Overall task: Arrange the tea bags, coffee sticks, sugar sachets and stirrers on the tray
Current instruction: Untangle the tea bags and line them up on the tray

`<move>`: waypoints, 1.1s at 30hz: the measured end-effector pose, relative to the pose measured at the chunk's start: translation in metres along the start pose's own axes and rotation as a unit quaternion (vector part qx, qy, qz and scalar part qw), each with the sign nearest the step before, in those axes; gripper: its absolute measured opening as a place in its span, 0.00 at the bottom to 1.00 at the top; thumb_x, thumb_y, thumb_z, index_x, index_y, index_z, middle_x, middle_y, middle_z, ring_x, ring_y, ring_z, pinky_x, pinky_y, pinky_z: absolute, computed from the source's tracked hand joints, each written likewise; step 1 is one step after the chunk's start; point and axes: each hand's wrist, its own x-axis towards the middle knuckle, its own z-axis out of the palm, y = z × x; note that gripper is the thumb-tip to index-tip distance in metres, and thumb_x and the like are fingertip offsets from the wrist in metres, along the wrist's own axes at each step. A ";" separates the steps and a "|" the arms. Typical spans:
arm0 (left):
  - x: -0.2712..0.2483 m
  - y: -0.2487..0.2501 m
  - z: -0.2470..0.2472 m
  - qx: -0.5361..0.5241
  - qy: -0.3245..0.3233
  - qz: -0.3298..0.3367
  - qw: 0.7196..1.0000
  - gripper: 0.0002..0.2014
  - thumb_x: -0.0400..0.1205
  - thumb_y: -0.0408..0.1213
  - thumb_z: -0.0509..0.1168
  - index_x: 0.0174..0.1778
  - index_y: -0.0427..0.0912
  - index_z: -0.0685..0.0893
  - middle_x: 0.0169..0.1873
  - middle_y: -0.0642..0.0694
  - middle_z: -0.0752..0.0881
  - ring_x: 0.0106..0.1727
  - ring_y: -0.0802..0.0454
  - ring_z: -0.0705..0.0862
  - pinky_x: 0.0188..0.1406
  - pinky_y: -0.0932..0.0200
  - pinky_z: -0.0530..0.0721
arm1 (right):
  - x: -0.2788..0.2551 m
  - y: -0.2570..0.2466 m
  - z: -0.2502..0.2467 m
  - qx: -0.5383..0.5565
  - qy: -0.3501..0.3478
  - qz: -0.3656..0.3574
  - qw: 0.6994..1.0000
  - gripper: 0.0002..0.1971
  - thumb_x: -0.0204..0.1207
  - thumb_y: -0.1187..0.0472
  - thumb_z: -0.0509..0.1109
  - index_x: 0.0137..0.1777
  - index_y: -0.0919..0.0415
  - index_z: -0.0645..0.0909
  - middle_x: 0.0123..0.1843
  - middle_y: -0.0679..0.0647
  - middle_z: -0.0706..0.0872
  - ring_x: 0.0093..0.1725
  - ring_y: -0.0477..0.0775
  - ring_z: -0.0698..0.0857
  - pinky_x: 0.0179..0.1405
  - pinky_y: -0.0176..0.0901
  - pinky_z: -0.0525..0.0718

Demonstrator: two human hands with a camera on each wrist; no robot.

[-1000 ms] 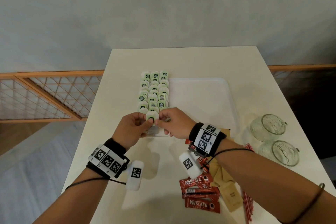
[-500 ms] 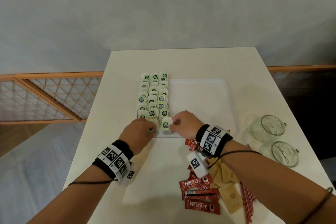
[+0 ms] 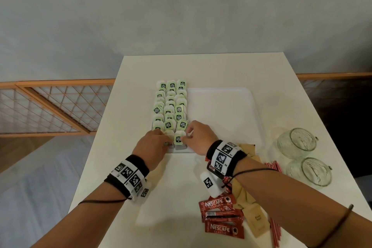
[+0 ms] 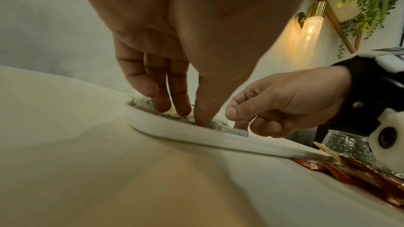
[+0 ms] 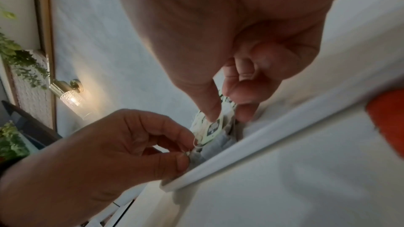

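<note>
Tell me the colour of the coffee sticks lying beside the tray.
The coffee sticks are red with white lettering; the head view shows this best.

Both hands are working at the near left corner of the white tray [image 3: 231,110], where the right hand [image 3: 198,137] is pinching a tea bag [image 3: 178,139] and the left hand [image 3: 152,145] is touching the bag beside it. Rows of tea bags [image 3: 171,104] are lying along the tray's left side, while coffee sticks [image 3: 221,217], brown sachets [image 3: 256,222] and red stirrers [image 3: 274,229] are sitting on the table [image 3: 181,197] nearer the person.

Head view from above, looking forward and down over the tray [image 3: 221,94], both wrist views low and close beside its near rim, all three sharing the hands.
</note>
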 end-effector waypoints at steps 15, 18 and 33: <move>-0.011 -0.012 -0.014 -0.079 0.068 -0.082 0.991 0.08 0.80 0.36 0.72 0.54 0.44 0.89 0.44 0.48 0.83 0.42 0.50 0.82 0.48 0.54 0.83 | -0.012 0.018 -0.003 0.124 -0.005 0.001 0.992 0.07 0.81 0.61 0.68 0.48 0.50 0.87 0.41 0.49 0.92 0.43 0.51 0.91 0.48 0.50 0.92; -0.007 -0.014 -0.013 -0.069 0.053 -0.128 0.988 0.08 0.79 0.41 0.73 0.52 0.44 0.87 0.45 0.47 0.83 0.45 0.47 0.83 0.49 0.53 0.82 | -0.012 0.014 0.002 0.111 -0.021 -0.005 0.994 0.09 0.79 0.63 0.68 0.49 0.53 0.89 0.42 0.50 0.92 0.42 0.50 0.90 0.50 0.47 0.90; -0.005 -0.016 -0.010 -0.037 0.030 -0.170 0.984 0.05 0.80 0.42 0.70 0.45 0.45 0.83 0.43 0.48 0.80 0.43 0.48 0.81 0.43 0.57 0.76 | -0.009 0.011 0.000 0.112 0.024 -0.011 0.993 0.04 0.81 0.59 0.70 0.47 0.50 0.87 0.42 0.46 0.91 0.44 0.48 0.90 0.41 0.34 0.82</move>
